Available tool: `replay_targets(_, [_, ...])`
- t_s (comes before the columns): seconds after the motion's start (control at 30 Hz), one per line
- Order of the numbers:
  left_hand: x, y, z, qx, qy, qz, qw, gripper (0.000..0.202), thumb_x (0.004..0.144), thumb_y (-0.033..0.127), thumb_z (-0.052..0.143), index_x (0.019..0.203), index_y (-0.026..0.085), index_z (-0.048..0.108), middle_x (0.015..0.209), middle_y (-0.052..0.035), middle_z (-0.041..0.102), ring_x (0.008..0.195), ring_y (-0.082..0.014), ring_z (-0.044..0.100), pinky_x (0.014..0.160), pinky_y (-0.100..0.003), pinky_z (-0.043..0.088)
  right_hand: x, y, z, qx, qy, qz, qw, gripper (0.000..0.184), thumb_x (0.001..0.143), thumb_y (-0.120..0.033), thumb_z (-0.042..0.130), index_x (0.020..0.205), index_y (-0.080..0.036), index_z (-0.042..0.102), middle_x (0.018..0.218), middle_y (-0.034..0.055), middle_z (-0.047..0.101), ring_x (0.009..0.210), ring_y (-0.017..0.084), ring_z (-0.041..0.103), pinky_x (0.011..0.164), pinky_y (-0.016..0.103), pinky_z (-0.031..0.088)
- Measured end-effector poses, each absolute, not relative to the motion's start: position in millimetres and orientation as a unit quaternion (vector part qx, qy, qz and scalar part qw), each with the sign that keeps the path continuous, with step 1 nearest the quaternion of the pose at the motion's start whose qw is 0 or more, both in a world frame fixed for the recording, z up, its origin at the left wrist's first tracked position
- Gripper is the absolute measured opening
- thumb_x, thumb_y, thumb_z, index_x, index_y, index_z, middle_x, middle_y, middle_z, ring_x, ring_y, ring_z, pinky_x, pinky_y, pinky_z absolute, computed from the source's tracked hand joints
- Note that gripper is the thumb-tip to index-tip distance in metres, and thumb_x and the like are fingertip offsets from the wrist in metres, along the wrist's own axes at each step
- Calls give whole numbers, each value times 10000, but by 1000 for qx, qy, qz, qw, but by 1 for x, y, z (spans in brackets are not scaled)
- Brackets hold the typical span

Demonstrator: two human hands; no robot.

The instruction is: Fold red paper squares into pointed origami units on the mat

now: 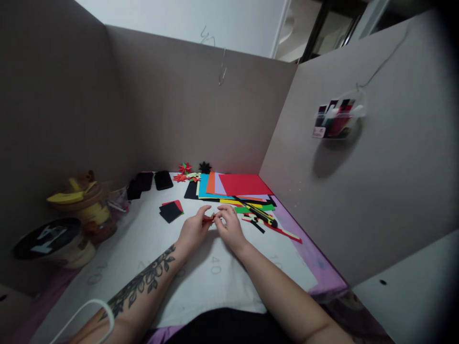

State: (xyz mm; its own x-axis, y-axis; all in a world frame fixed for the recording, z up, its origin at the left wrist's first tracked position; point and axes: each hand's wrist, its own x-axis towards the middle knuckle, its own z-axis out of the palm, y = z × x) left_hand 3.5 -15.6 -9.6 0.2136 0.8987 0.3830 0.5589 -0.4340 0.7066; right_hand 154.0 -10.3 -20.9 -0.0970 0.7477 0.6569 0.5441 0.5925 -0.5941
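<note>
Over the middle of the white work surface (201,296), my left hand (195,228) and my right hand (230,228) meet at the fingertips. Both pinch a small red piece of folded paper (208,220), mostly hidden by the fingers. Left of my left hand lies a little stack of black and red paper squares (170,211). Just beyond my right hand are a yellow-and-black box cutter (263,215), a green paper strip (270,208) and narrow paper offcuts (256,224).
Coloured paper sheets (245,185) are stacked at the back. Beside them sit folded paper stars (185,168) and a black star (205,167). Dark flat pads (164,180) lie at back left. Tubs (53,241) line the left edge. Grey panels (201,110) enclose the table.
</note>
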Motion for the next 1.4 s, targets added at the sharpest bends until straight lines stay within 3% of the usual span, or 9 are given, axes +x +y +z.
replay_targets(0.2, [5,-14,-10,731,479,417,252,477,752,187,527,1220,216,436,807,-23,697,753,-171,642,669,-245,441,153,-11,-20,-433,-731,103,517,98,803,-154,484,787,-199,569,979,70,539,1011,209,489,899,373,393])
replay_targets(0.37, [7,-7,-12,666,518,438,311,518,669,218,611,1168,179,479,606,20,617,554,-143,574,534,-218,397,154,-10,-22,-419,-748,89,508,124,834,-179,487,820,-204,608,1022,84,532,1028,215,484,904,382,400])
replay_targets(0.53, [6,-3,-15,611,523,444,396,580,621,229,645,1166,151,463,560,39,571,510,-123,544,475,-191,364,154,-9,-24,-411,-749,70,515,84,784,-170,571,799,-216,641,1066,78,534,1062,231,471,922,411,390])
replay_targets(0.73, [5,-6,-15,643,505,451,359,533,644,216,609,1158,168,476,569,39,582,515,-121,538,500,-198,370,154,-10,-22,-402,-747,76,524,79,760,-157,596,727,-211,644,1054,71,544,1046,232,477,915,411,388])
replay_targets(1.0, [8,-9,-13,667,481,455,341,511,655,220,606,1150,178,487,585,43,574,537,-118,529,536,-205,369,153,-12,-18,-414,-749,103,506,133,782,-116,506,712,-196,585,1036,76,534,1048,225,461,917,404,375])
replay_targets(1.17, [8,-7,-15,650,476,464,368,518,652,244,631,1144,172,487,562,52,549,527,-111,522,516,-192,350,149,-8,-22,-430,-667,227,564,48,734,-173,560,768,-201,542,972,57,540,972,203,516,825,349,439])
replay_targets(1.3, [7,-4,-17,651,472,453,386,549,655,257,640,1168,181,462,565,51,562,507,-107,523,506,-190,352,148,-6,-25,-416,-569,411,579,366,684,-217,615,1000,-231,431,743,-30,569,663,148,579,620,281,478])
replay_targets(1.4, [8,-4,-18,652,467,439,405,584,655,259,643,1195,173,438,566,46,570,490,-108,525,490,-192,348,148,-8,-22,-405,-534,470,574,434,668,-225,635,1017,-238,379,644,-68,567,535,127,567,533,246,461])
